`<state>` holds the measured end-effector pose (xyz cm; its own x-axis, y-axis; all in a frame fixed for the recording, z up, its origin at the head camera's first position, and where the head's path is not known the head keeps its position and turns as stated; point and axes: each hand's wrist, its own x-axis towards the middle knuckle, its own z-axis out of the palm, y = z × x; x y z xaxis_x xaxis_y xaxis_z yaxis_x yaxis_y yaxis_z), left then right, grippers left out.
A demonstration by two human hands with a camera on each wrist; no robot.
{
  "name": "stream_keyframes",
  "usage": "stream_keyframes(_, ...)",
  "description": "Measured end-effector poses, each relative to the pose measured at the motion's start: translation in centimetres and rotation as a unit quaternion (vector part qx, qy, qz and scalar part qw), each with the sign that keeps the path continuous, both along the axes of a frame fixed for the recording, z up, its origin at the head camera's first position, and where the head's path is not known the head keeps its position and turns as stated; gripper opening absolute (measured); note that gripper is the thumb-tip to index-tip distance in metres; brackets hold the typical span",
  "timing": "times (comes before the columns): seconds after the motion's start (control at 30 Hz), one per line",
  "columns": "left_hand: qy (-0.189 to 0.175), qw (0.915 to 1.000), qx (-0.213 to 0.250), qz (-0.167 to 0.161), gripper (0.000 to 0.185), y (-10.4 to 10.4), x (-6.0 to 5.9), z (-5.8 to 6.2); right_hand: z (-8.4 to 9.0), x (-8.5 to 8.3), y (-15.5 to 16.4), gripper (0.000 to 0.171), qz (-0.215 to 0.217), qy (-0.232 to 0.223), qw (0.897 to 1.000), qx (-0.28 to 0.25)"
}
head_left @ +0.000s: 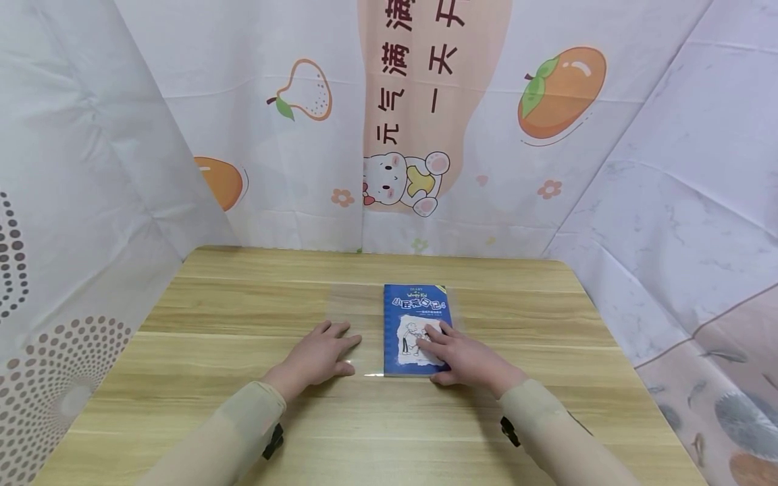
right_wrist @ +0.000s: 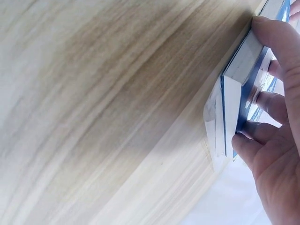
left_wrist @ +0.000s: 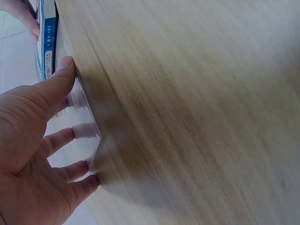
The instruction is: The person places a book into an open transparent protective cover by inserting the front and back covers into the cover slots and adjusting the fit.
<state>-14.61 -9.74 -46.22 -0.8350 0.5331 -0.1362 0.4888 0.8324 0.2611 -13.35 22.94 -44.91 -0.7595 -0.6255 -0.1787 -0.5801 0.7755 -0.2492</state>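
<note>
Book (head_left: 413, 320) face up on the counter (head_left: 389, 432), and we have it a touch right of midway between the left and right edges, its top near the back edge! Blue cover, a line drawing of figures on a white patch, "Wimpy Kid" lettered above it. Around it we spot a clear sheet (head_left: 355, 307), reaching out towards the counter's left edge and showing a narrow strip on the right as well.

Now to the right hand (head_left: 468, 361): fingers spread across the lower right of the cover, thumb against the bottom edge of the pages, and we see it touching, resting there. Over to the left hand (head_left: 319, 358): fingers fanned wide at the outer end of the sheet, thumb by its near edge, well clear of the book. From the left wrist we catch the blue spine, a white label on it, facing that hand.

Pale sleeves (head_left: 227, 425) come in from the counter's front side, a dark strap (head_left: 273, 442) under the left cuff. And behind the back edge, we have a white curtain (head_left: 243, 121) printed with fruit, flowers and large characters!
</note>
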Motion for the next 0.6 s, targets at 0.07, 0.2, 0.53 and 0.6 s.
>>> stream_keyframes(0.07, 0.0, 1.0, 0.0, 0.0, 0.063, -0.01, 0.01, 0.01, -0.02, 0.02, 0.07, 0.068, -0.001, -0.001, 1.0, -0.002)
stream_keyframes(0.2, 0.0, 1.0, 0.001, 0.0, 0.063, -0.06, 0.03, 0.03, -0.11, 0.06, 0.22, 0.068, -0.005, -0.003, 1.0, -0.004)
stream_keyframes(0.53, 0.001, 1.0, 0.003, -0.003, 0.063, -0.15, 0.01, -0.03, -0.48, 0.05, 0.82, 0.069, -0.008, -0.001, 1.0, -0.002)
stream_keyframes(0.6, 0.001, 1.0, 0.004, -0.003, 0.063, -0.15, -0.02, -0.06, -0.46, 0.07, 0.87, 0.069, -0.007, -0.001, 1.0, -0.005)
